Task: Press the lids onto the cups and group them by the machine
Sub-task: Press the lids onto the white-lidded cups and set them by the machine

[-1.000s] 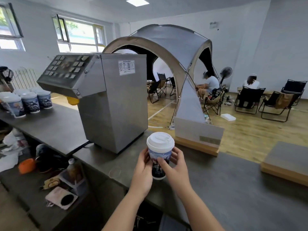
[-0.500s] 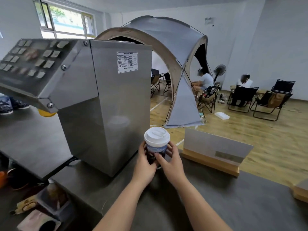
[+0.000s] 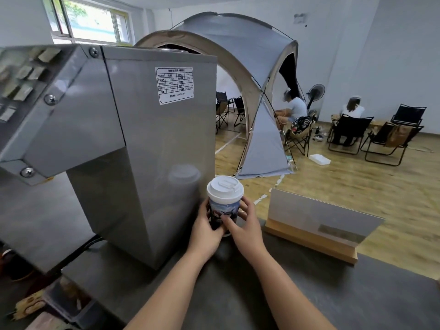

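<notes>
White walls (image 3: pixel 392 44) all round, with a bright window (image 3: pixel 92 22) far left. Pale wood floor (image 3: pixel 357 186) beyond the dark grey counter (image 3: pixel 309 294). Far, in the middle, a grey dome tent (image 3: pixel 238 44); to the right, black folding chairs (image 3: pixel 345 132), a standing fan (image 3: pixel 315 92) and two seated people.

A paper cup (image 3: pixel 223 214) with a blue-and-dark printed picture stands upright on the grey counter (image 3: pixel 309 294), just beside the steel machine's (image 3: pixel 152 151) right side. A white sip lid (image 3: pixel 225 188) sits level on its rim.
</notes>
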`<act>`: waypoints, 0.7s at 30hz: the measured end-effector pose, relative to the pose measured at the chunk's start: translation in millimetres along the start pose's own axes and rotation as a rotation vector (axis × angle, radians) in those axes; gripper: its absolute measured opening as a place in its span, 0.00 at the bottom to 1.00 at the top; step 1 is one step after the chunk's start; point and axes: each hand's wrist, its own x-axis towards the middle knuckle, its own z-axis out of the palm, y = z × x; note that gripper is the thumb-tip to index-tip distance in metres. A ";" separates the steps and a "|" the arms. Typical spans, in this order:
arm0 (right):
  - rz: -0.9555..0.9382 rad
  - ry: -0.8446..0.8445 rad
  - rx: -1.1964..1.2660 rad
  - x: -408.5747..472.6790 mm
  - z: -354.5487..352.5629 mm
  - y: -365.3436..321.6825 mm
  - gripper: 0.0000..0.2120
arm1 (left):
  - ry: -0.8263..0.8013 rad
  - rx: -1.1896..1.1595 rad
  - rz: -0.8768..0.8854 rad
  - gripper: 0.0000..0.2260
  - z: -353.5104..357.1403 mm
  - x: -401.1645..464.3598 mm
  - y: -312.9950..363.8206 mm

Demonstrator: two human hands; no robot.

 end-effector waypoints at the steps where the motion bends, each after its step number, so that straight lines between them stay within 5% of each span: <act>1: 0.001 0.002 -0.006 0.7 -0.1 0.2 0.33 | -0.001 0.002 0.002 0.36 0.3 0.8 -0.4; 14: 0.022 0.011 -0.054 -14.1 -4.8 -4.7 0.37 | 0.025 -0.013 -0.014 0.37 -8.6 -20.0 3.1; 21: 0.048 0.073 -0.036 -64.8 -24.5 -15.5 0.30 | 0.151 -0.113 -0.028 0.18 -27.2 -89.7 11.1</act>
